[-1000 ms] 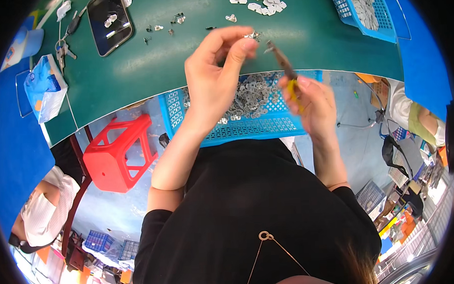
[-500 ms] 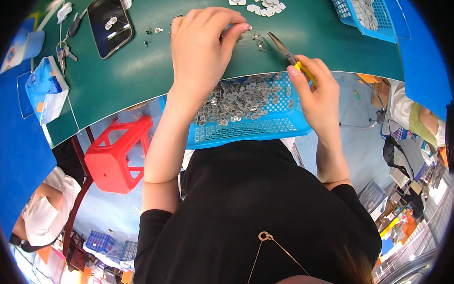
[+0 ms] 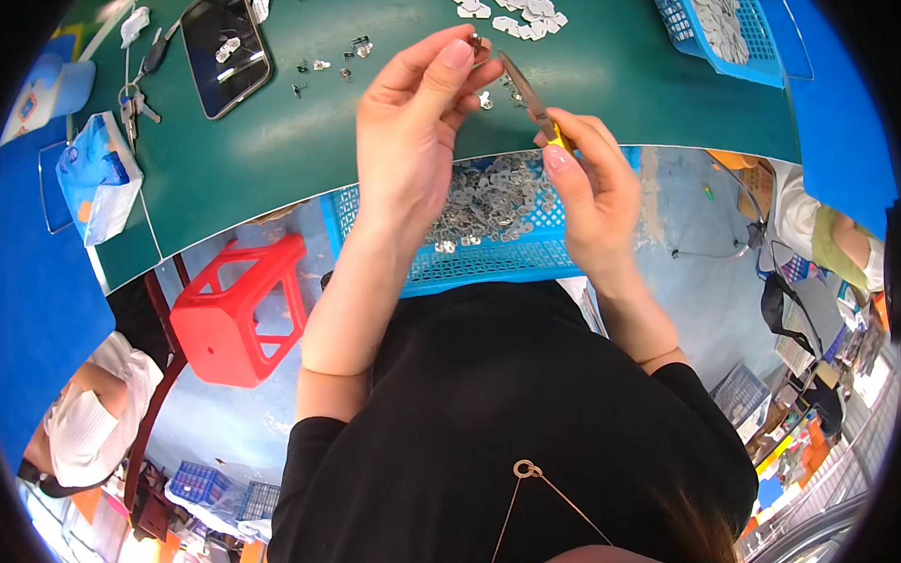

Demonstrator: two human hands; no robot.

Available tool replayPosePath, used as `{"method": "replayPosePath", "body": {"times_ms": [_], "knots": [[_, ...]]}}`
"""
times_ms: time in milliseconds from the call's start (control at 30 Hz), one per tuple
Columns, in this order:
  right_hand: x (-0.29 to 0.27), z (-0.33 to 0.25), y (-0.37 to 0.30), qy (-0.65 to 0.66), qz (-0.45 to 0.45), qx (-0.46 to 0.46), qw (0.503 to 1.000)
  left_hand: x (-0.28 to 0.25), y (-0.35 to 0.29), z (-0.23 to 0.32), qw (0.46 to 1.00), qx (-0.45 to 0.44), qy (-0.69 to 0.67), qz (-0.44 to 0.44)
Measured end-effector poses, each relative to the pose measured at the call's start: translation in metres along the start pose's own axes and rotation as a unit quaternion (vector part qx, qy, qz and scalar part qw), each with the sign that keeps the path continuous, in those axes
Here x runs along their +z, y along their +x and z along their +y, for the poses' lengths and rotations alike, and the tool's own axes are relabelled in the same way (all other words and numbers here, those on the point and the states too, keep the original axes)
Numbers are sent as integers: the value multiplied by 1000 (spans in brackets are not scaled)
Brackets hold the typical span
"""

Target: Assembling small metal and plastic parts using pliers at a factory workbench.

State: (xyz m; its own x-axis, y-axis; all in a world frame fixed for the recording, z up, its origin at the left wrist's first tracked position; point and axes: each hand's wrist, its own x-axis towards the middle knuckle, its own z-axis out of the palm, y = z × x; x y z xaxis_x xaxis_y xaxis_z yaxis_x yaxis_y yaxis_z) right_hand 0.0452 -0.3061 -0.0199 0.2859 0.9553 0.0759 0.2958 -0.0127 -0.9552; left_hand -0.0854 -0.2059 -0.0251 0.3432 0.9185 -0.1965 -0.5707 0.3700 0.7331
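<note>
A tiny piece in a thin pinch, with the pliers very near

From where I stand, the left hand (image 3: 405,114) is pinching a small dark metal piece (image 3: 476,42) between thumb and forefinger, over the green table (image 3: 297,153), beyond the blue mesh basket (image 3: 500,265) at the person's lap. The right hand (image 3: 601,177) is wrapped around yellow-handled pliers (image 3: 526,90); whether their jaws are closed, I cannot tell.

I think the piece could slip, because so little of it is gripped. It might drop among the loose metal fittings (image 3: 516,94) just beyond the basket, or into the basket, where it would be hard to find among the many metal tabs (image 3: 487,196). The tip of the pliers points close to the left fingertips, so a hasty squeeze could perhaps nip the skin.

Compared with half a second ago, the left hand has rolled over: its back was upward, and now the thumb is on top. The pliers have come nearer to it. A second cluster of fittings (image 3: 363,47), beyond the basket and to its left, was covered and is visible now.
</note>
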Motion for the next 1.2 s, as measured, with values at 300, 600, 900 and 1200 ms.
{"method": "replayPosePath", "body": {"times_ms": [300,600,900,1200], "knots": [[8,0,0,21,8,1,1000,9,-11,-19,998,2,-27,64],[6,0,-3,7,23,-4,1000,4,-9,-6,996,-39,-79,22],[2,-11,0,129,-29,76,988,-1,-5,-3,995,23,97,3],[10,-9,-3,95,0,55,994,7,-13,-7,995,54,81,34]]}}
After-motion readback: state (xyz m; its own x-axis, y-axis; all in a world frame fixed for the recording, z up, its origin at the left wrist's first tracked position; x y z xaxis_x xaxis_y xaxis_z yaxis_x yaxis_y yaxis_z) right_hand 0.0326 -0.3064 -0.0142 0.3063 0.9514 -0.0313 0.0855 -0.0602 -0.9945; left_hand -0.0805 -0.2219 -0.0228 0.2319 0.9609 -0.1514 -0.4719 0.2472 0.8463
